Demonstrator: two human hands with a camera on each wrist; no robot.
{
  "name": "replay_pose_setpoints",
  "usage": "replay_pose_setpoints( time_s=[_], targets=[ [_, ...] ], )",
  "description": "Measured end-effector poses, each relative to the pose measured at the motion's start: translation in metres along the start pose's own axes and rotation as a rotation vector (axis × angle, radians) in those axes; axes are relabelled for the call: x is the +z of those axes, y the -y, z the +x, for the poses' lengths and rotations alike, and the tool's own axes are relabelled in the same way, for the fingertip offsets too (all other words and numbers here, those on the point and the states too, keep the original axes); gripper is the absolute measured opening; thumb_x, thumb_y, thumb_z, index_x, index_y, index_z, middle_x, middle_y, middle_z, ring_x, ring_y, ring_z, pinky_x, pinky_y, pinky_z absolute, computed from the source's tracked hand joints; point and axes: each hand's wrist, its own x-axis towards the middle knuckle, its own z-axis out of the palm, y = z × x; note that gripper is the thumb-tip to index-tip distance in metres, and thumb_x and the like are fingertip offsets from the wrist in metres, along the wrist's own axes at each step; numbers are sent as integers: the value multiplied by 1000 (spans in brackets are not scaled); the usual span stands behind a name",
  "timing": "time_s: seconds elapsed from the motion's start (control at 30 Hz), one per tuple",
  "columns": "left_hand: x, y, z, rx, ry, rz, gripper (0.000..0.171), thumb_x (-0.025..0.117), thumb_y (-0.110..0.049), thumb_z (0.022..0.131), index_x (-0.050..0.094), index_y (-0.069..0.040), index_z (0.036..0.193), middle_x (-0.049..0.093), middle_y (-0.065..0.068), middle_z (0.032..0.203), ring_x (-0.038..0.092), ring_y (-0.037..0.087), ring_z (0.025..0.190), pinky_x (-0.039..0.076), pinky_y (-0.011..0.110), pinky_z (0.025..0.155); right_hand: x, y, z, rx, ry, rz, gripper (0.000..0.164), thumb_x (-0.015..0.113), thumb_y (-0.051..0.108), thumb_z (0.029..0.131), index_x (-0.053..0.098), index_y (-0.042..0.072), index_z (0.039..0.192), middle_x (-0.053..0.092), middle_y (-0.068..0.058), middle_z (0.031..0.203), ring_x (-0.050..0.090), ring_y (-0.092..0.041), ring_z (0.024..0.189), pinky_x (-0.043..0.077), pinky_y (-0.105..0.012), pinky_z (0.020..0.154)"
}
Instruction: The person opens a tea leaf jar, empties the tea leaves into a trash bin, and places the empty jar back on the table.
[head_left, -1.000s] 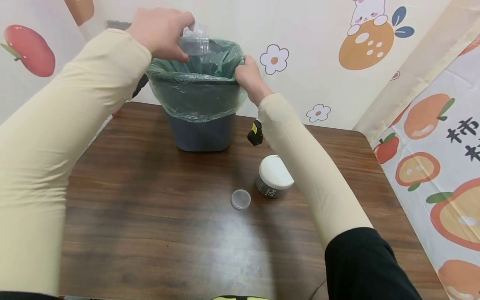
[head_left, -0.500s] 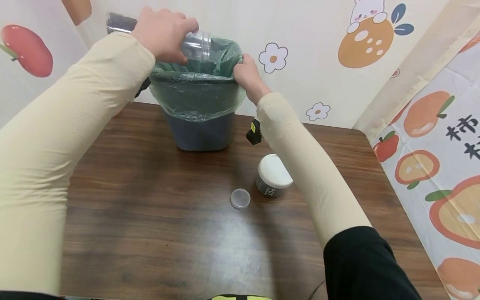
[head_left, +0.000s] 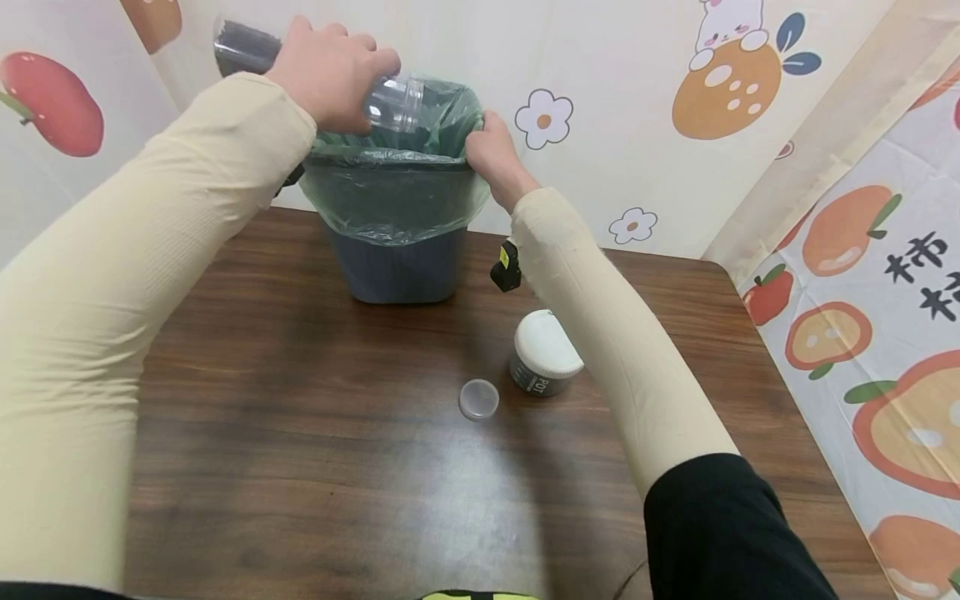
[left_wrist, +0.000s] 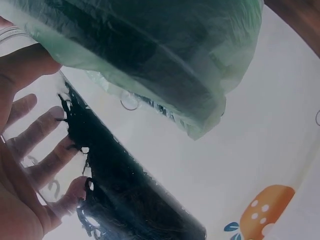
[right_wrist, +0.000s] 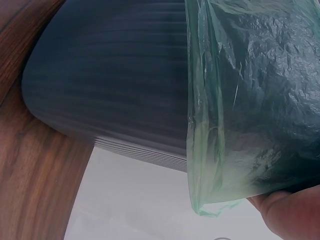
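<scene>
My left hand [head_left: 330, 75] grips a clear plastic jar [head_left: 393, 104], its fingers wrapped round the side. The jar tilts, its open mouth low over the bin and its base raised at the left. Black stuff [left_wrist: 120, 170] fills the base end and clings to the wall in ragged strands in the left wrist view. A dark blue bin [head_left: 401, 267] stands on the table, lined with a green plastic bag [head_left: 397, 196] folded over its rim. At the bin's right, my right hand [head_left: 497, 158] holds the rim through the bag. The bin's inside is mostly hidden.
A white-lidded jar [head_left: 546, 350] stands on the brown wooden table [head_left: 300, 467], beside my right forearm. Left of it lies a small round clear lid [head_left: 478, 399]. A patterned cloth wall [head_left: 585, 50] rises directly behind the bin.
The left hand and jar have shifted slightly right and down. The jar's mouth dips lower, and its dark-filled base shows more at the left. The right hand keeps its place on the rim.
</scene>
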Motion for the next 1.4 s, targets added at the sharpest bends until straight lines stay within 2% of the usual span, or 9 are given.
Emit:
replay_pose_setpoints(
  time_s=[0.3, 0.63, 0.9, 1.13, 1.4],
  targets=[
    [1, 1, -2, 10, -17, 3, 59, 67, -10, 80, 39, -3, 131, 46, 27, 122, 42, 48, 106, 28, 68, 91, -1, 0, 1, -4, 2, 0, 47, 29, 2, 95, 36, 10, 140, 43, -2, 135, 40, -9, 119, 31, -23, 103],
    [2, 4, -3, 36, -65, 12, 61, 68, -6, 74, 42, -5, 129, 47, 27, 115, 41, 49, 105, 26, 67, 90, -2, 0, 1, 2, -4, -2, 46, 28, 3, 95, 38, 11, 139, 44, -2, 134, 40, -9, 118, 31, -23, 103],
    [4, 3, -3, 19, -60, 19, 59, 66, -5, 77, 41, -5, 130, 46, 27, 115, 40, 49, 105, 26, 67, 90, -2, 0, 0, -7, -4, 3, 45, 29, 3, 95, 38, 10, 138, 44, -2, 133, 41, -10, 116, 32, -23, 102],
    [4, 2, -2, 10, -64, -12, 61, 71, -9, 75, 43, -5, 130, 46, 27, 118, 41, 50, 106, 24, 70, 91, -2, 0, 0, -10, -6, 6, 45, 28, 2, 95, 39, 10, 137, 44, -3, 132, 40, -9, 115, 32, -23, 102],
    [2, 0, -1, 3, -68, 7, 61, 67, -5, 76, 44, -7, 133, 46, 28, 120, 40, 50, 108, 23, 69, 93, -1, 0, 1, 1, -3, 3, 46, 27, 2, 95, 38, 10, 139, 43, -2, 133, 39, -9, 116, 31, -21, 102]
  ],
)
